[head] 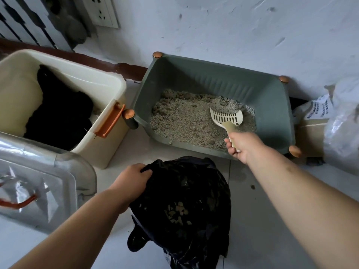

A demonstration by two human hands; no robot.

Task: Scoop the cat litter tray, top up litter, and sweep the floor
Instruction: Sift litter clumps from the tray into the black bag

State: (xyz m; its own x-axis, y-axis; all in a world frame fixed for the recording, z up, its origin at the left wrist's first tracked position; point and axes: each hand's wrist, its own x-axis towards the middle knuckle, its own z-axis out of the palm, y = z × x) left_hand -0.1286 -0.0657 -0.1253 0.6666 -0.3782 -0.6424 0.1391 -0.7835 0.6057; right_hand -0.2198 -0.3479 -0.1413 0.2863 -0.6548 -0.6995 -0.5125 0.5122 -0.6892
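Head view: scooping is underway, right hand fingers curled round the scoop in the tray, left hand pinching the clump-holding bag; topping up and sweeping remain.

Grainy litter, glossy black bag

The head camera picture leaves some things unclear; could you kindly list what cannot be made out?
- Head view: print on the white sack is too small and blurred to read.
- Head view: the scoop has its handle mostly hidden inside the right hand.
- Head view: the cream bin has its contents hidden under a black covering.
- Head view: the clear lid is cut off by the left edge.
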